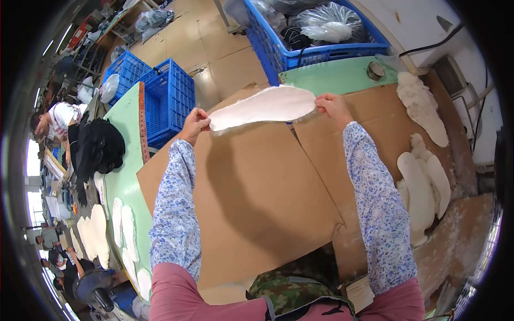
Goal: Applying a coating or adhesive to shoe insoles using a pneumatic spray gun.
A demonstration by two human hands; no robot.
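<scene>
A long, white, insole-shaped fleecy piece (262, 107), possibly thin padding, is held stretched flat by its two ends above the cardboard-covered worktop (257, 198).

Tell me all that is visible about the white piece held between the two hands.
The white piece is a long, flat, soft-looking sheet with rounded ends and slightly fuzzy edges, wider at its right end. It is stretched nearly level above the cardboard, casting a shadow there. The left hand pinches its left end, the right hand its right end.
</scene>
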